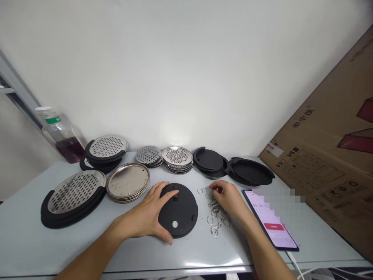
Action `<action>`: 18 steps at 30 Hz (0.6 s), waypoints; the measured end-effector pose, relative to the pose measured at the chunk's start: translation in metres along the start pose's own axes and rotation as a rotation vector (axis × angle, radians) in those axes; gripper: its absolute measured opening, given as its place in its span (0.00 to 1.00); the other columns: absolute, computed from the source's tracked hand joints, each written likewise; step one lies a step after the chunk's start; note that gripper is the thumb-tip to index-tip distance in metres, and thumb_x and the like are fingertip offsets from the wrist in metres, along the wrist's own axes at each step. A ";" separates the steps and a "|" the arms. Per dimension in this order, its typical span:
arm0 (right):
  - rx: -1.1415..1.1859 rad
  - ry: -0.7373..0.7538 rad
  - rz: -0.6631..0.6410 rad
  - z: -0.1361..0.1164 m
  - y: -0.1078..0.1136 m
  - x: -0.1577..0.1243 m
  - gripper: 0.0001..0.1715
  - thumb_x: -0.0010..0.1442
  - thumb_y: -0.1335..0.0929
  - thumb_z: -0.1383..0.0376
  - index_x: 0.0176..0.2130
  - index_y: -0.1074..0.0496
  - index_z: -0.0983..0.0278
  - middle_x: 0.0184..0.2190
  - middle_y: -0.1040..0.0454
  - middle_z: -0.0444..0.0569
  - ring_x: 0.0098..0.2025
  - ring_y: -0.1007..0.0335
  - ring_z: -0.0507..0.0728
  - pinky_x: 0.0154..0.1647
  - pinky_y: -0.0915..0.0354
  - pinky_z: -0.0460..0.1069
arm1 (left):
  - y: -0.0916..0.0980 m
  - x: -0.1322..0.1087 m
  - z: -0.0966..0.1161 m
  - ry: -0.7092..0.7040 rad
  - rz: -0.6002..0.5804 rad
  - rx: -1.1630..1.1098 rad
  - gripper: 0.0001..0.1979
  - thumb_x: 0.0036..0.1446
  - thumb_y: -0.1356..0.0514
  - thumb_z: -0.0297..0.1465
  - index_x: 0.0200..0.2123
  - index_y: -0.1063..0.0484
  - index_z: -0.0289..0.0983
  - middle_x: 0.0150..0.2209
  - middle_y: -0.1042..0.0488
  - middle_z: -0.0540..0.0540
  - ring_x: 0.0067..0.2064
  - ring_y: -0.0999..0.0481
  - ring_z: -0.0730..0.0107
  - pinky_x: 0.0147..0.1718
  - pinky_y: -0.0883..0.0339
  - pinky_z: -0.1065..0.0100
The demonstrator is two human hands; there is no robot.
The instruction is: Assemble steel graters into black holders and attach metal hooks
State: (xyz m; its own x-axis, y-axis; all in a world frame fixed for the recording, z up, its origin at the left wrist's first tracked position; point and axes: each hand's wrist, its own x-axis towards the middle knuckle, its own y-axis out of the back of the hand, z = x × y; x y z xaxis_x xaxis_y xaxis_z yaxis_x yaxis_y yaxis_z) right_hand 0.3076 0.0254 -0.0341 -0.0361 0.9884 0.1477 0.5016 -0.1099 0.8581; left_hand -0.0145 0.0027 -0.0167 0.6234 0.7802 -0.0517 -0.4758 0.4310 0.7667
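Observation:
My left hand (pixel 151 214) grips a round black plastic disc (pixel 185 212) from its left side. Its thumb lies along the near edge, and its fingers reach over the far part, by a small black tab (pixel 175 193). A pale round dot (pixel 175 224) sits low on the disc. On the right, my right hand (pixel 229 196) is pinched at the far end of a loose pile of metal split rings with clasps (pixel 217 214); what is between its fingertips is hidden.
Behind stand stacked metal grater discs (pixel 177 156), black round holders (pixel 208 159) and plain metal discs (pixel 128 181). Graters in black holders (pixel 77 190) lie left, near a jar of dark red liquid (pixel 68 146). A phone (pixel 271 219) and a large carton (pixel 326 155) are right.

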 end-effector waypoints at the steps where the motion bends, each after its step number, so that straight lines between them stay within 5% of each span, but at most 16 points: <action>1: -0.008 -0.007 -0.017 0.001 0.001 -0.001 0.15 0.52 0.37 0.72 0.35 0.22 0.63 0.33 0.22 0.50 0.35 0.27 0.59 0.38 0.36 0.50 | 0.000 0.000 0.000 0.007 0.003 -0.006 0.59 0.34 0.24 0.47 0.68 0.48 0.52 0.71 0.58 0.42 0.71 0.58 0.36 0.65 0.51 0.40; 9: -0.031 -0.022 -0.134 0.008 0.006 -0.004 0.20 0.47 0.36 0.75 0.39 0.25 0.63 0.36 0.24 0.50 0.38 0.29 0.57 0.37 0.39 0.48 | 0.003 0.003 0.003 0.048 0.010 -0.031 0.55 0.38 0.26 0.50 0.67 0.46 0.54 0.70 0.54 0.45 0.71 0.55 0.42 0.66 0.49 0.45; 18: -0.011 -0.014 -0.151 -0.006 -0.001 -0.005 0.12 0.55 0.36 0.70 0.35 0.24 0.62 0.35 0.22 0.49 0.38 0.27 0.58 0.39 0.40 0.48 | 0.002 0.005 0.000 0.020 0.034 -0.010 0.52 0.41 0.26 0.48 0.67 0.45 0.54 0.70 0.52 0.44 0.70 0.53 0.43 0.66 0.48 0.45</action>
State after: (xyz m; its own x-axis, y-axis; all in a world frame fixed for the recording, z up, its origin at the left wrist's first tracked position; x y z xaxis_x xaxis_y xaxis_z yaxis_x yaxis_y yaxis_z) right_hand 0.3024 0.0202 -0.0326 -0.0986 0.9951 0.0099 0.4818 0.0390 0.8754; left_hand -0.0122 0.0076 -0.0161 0.5944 0.8033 -0.0383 -0.5030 0.4085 0.7617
